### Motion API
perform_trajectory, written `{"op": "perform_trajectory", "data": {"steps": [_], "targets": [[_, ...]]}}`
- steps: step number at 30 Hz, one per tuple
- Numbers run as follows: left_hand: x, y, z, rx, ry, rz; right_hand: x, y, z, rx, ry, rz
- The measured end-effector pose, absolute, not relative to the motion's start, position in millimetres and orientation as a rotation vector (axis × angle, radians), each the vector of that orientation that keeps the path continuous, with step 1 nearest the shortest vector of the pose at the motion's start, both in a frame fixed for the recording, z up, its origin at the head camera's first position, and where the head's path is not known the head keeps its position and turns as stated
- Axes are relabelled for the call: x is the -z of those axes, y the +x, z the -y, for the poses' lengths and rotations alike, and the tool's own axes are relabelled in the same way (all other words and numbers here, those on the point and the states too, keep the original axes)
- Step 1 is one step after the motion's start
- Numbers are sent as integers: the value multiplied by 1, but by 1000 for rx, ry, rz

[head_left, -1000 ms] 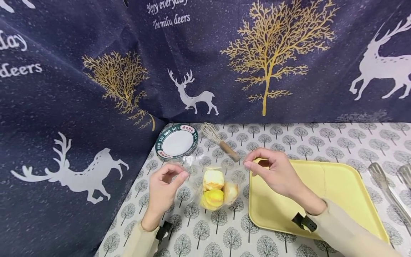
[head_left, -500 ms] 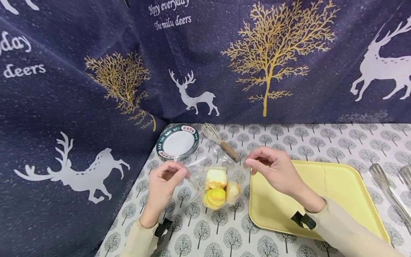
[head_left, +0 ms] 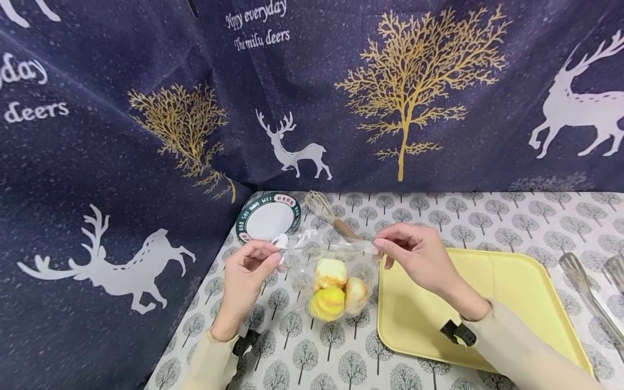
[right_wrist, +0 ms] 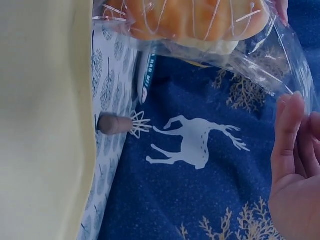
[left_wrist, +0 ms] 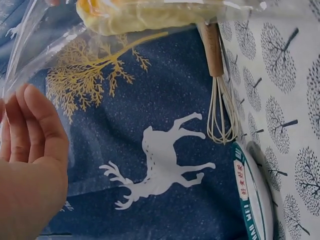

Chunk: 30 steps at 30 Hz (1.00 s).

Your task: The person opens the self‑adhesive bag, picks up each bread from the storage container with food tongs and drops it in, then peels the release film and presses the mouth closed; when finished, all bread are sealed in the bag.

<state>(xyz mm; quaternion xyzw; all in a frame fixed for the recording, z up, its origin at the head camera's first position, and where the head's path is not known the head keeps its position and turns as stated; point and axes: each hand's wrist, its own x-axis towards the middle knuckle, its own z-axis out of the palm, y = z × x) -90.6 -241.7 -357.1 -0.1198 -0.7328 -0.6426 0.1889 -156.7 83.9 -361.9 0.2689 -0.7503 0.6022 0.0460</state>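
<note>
A clear plastic bag (head_left: 312,250) is stretched between both hands, its top edge fairly level. My left hand (head_left: 248,279) pinches its upper left corner between thumb and fingers. At the upper right corner my right hand (head_left: 414,257) has a like pinch. Inside, a pale bun (head_left: 331,272) sits over a bright yellow bun (head_left: 327,303), with a browned bun (head_left: 356,295) to their right. The right wrist view shows bread with white icing lines (right_wrist: 195,17) through the film. Close to my left fingers in the left wrist view, the bag's edge (left_wrist: 22,60) runs upward.
Right of the bag lies a yellow tray (head_left: 487,309), under my right forearm. Behind the bag are a green-rimmed plate (head_left: 270,218) and a whisk (head_left: 341,225). A metal slotted utensil (head_left: 580,276) lies at the far right, with another utensil (head_left: 616,268) beside it.
The bag's top edge has come up straighter and tauter between my hands. The buns have shifted slightly right. Both hands keep their pinch and have barely moved.
</note>
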Motion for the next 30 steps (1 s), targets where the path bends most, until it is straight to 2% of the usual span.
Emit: {"op": "perform_trajectory", "data": {"steps": [6,17,30], "targets": [[361,-95,244,1797,-392,1993,366,-161,-85,-1795,883,2184],[367,-99,254,1866,-568,1937,378,-173,-88,-1965,1363,1645],[367,-104,262,1871,-842,1860,376,-172,-97,-1743,1271,1883]]}}
